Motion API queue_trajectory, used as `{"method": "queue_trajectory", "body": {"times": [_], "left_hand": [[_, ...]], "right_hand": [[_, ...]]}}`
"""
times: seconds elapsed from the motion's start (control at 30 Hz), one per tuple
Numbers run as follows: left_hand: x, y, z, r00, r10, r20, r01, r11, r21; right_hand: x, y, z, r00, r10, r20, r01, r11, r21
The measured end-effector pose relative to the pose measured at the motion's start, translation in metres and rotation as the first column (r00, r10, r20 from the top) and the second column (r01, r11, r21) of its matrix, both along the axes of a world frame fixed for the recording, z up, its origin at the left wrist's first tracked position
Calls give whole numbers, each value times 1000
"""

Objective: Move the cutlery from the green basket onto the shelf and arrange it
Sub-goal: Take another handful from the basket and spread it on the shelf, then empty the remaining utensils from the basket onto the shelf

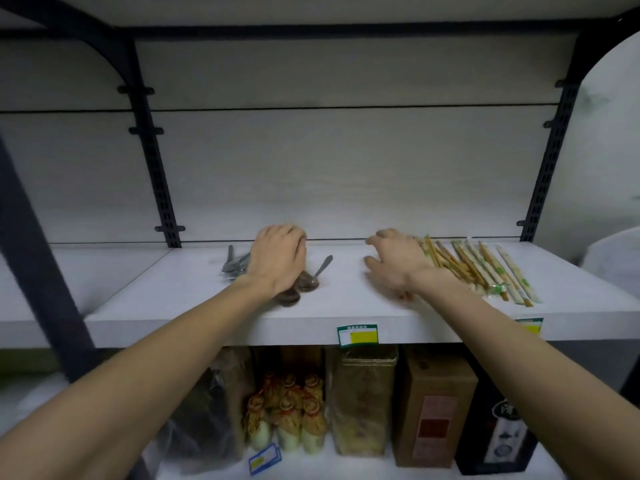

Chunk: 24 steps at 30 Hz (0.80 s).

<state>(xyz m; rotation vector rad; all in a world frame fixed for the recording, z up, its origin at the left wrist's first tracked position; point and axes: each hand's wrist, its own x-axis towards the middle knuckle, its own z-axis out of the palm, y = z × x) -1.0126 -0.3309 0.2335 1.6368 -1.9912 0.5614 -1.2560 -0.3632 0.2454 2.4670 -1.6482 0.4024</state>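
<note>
Both your arms reach onto the white shelf [194, 306]. Your left hand [278, 256] lies palm down over a cluster of metal spoons [308, 282], fingers together and curled over the handles; whether it actually grips any of them cannot be told, since the hand hides the contact. Several spoon bowls show just below your wrist, one handle angles up to the right of the hand, and more handles stick out on its left side. Your right hand [398, 261] rests flat on the shelf, fingers spread apart and holding nothing, its outer edge touching the left end of a row of wrapped chopsticks [485, 268]. The chopsticks lie fanned side by side, well apart from the spoons. A green price tag [357, 335] sits on the shelf's front edge. Packaged goods [362, 400] stand on the tier below.
</note>
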Motion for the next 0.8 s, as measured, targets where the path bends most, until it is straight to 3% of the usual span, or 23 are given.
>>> {"method": "queue_trajectory", "body": {"times": [0.1, 0.23, 0.37, 0.47, 0.57, 0.63, 0.8], "left_hand": [[31, 37, 7, 1000, -15, -14, 13, 993, -116], [90, 104, 16, 993, -34, 115, 63, 965, -255], [170, 188, 39, 970, -23, 243, 126, 900, -416], [242, 255, 53, 971, 43, 237, 90, 847, -523], [326, 313, 44, 985, 167, 50, -109, 814, -571], [383, 344, 28, 965, 259, -41, -244, 831, -500], [505, 401, -23, 881, 469, -54, -467, 846, -259]], "right_hand": [[46, 30, -3, 988, 73, 137, -48, 983, -175], [124, 80, -7, 915, 192, 354, -44, 921, -387], [217, 144, 2, 765, 360, 534, -5, 833, -553], [297, 199, 10, 638, 476, 605, 25, 773, -634], [384, 251, 9, 575, 585, 572, -48, 722, -690], [443, 277, 1, 575, 661, 482, -172, 674, -719], [575, 312, -48, 599, 741, 304, -525, 650, -549]]}}
